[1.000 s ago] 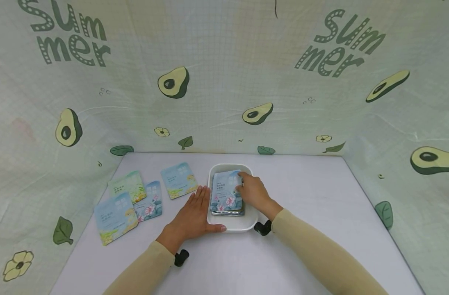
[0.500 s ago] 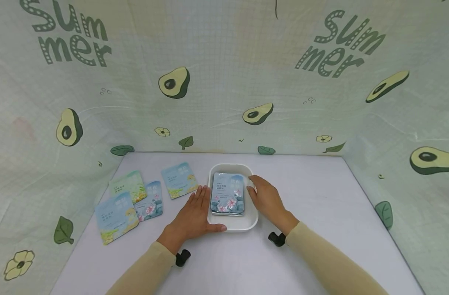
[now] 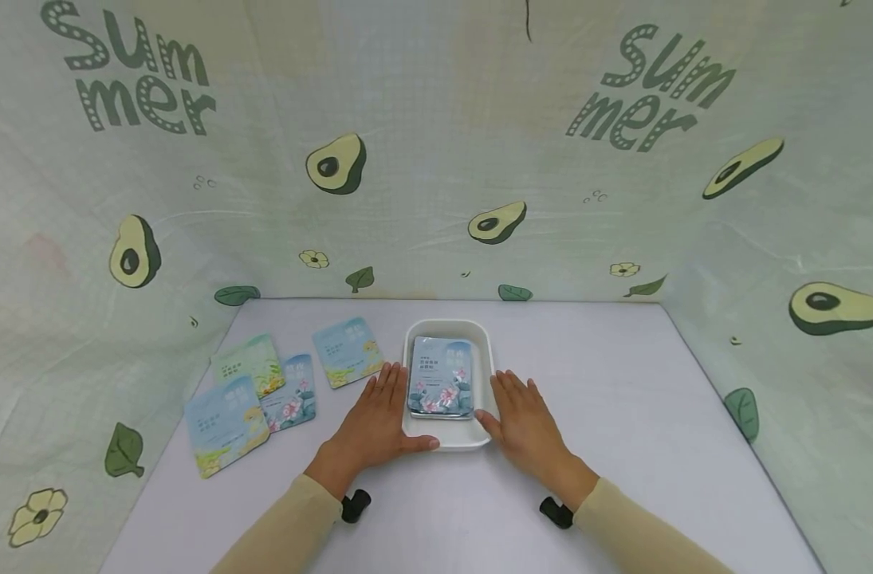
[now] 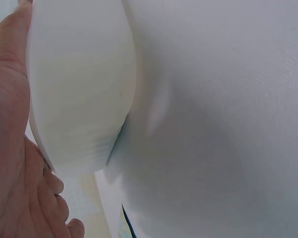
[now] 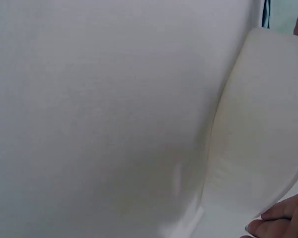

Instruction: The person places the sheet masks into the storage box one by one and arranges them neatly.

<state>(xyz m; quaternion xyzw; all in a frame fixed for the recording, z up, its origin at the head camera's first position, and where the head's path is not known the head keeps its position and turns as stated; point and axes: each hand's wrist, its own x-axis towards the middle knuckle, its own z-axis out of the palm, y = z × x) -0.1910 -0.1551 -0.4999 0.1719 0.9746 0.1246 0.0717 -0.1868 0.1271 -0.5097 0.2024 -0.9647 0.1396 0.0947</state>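
Note:
A white plastic tray [image 3: 459, 434] stands in the middle of the table, and its outer wall [image 4: 82, 89] fills much of the left wrist view. Inside it lies a small stack of flat packets, topped by a light blue packet [image 3: 441, 379] printed with pink flowers. My left hand [image 3: 364, 426] lies along the tray's left side, fingers straight, thumb over the front rim. On the opposite side my right hand [image 3: 532, 434] rests at the right rim with straight fingers, its thumb tip near the tray's inner edge. Neither hand holds a packet.
Left of the tray a blue packet with a yellow print [image 3: 348, 351] lies alone. Farther left, a green packet [image 3: 253, 363], a blue flowered packet [image 3: 292, 395] and a larger blue packet [image 3: 226, 422] overlap. Printed cloth [image 3: 422, 159] walls the back and sides.
My right hand has let go of the top packet, drawn back out of the tray and straightened its fingers at the right rim. The packet now lies flat on the stack. My left hand has stayed.

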